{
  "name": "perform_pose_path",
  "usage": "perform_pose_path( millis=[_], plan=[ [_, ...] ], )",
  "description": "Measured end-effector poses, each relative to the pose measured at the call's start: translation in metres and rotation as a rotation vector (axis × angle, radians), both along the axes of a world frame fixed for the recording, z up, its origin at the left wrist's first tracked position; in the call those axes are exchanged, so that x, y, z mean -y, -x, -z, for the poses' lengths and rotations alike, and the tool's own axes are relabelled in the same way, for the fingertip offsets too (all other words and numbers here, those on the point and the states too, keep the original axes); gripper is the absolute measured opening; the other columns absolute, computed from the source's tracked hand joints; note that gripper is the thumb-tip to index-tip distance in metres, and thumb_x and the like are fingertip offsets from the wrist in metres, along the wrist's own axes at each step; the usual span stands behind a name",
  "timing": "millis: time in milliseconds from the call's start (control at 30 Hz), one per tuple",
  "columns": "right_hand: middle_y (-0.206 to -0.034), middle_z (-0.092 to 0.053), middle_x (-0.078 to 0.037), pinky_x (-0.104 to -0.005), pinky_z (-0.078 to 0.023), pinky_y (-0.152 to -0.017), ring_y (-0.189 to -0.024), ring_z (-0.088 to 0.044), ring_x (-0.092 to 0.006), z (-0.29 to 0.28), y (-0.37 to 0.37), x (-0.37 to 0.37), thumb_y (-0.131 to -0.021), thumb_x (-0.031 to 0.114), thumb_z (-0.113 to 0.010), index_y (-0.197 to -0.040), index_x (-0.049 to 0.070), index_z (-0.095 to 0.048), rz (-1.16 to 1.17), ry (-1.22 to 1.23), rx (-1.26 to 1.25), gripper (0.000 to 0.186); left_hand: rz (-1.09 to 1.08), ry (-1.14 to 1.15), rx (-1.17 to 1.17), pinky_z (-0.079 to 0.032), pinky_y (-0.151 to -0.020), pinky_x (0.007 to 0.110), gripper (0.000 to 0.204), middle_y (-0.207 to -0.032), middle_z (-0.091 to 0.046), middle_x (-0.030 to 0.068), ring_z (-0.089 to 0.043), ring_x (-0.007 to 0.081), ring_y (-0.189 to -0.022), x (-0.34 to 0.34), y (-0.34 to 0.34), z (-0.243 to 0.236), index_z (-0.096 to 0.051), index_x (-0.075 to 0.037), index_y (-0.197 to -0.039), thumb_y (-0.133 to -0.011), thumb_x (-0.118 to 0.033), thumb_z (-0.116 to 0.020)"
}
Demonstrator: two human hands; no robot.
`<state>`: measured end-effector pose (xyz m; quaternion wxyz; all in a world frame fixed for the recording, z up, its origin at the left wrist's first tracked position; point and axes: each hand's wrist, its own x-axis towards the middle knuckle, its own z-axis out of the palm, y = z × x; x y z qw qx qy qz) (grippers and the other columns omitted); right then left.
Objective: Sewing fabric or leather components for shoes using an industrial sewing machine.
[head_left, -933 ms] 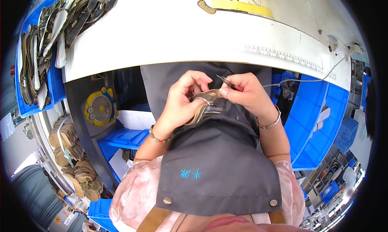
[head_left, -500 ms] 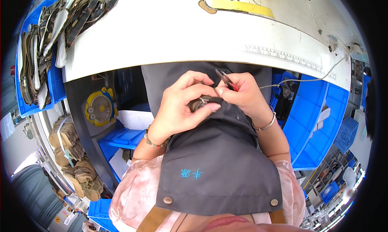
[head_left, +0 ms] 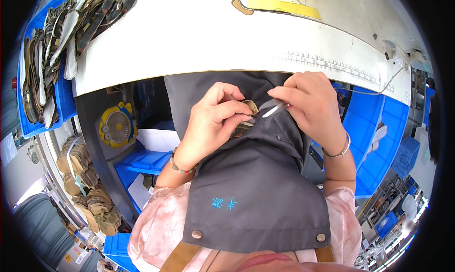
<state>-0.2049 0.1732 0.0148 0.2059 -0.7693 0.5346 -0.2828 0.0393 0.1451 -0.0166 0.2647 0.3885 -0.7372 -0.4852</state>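
My left hand pinches a small folded piece of brownish patterned fabric between thumb and fingers, above the dark apron on my lap. Just right of it, my right hand is closed around a pair of thread snips. Their pale blades slant down and left toward the fabric's edge, with a small gap between. My fingers cover most of the snips' handle. Part of the fabric is hidden behind the left fingers.
A white sewing table with a printed ruler spans the far side. Patterned fabric strips overflow a blue bin at far left. Blue bins stand at right. Bundled tan pieces are stacked at lower left.
My right hand has moved right and turned, so the snips' blades now point down-left instead of up-left. The left hand has stayed nearly in place, with more of the fabric showing.
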Motion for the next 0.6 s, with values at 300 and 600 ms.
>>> perform_pose_path(
  millis=[300, 600],
  plan=[
    [-0.085, -0.054, 0.002, -0.0333, -0.040, -0.071, -0.081, -0.054, -0.0169, -0.014, -0.006, 0.002, -0.073, 0.014, -0.070, -0.099, 0.013, -0.069, -0.086, 0.191, -0.344, 0.026, -0.006, 0.072, 0.005, -0.055, -0.068, 0.028, 0.017, -0.103, -0.060, 0.0043, -0.068, 0.0140, -0.080, -0.003, 0.004, 0.000, -0.074, -0.007, -0.089, -0.077, 0.002, -0.080],
    [-0.080, -0.052, 0.003, -0.0311, -0.039, -0.072, -0.078, -0.050, -0.0149, -0.015, -0.014, 0.000, -0.073, 0.018, -0.066, -0.090, 0.011, -0.066, -0.169, 0.282, -0.402, 0.018, 0.004, 0.037, 0.020, -0.054, -0.070, 0.026, 0.018, -0.109, -0.057, 0.0051, -0.064, 0.0134, -0.084, -0.006, 0.003, 0.003, -0.075, -0.007, -0.088, -0.076, 0.006, -0.079]
  ],
)
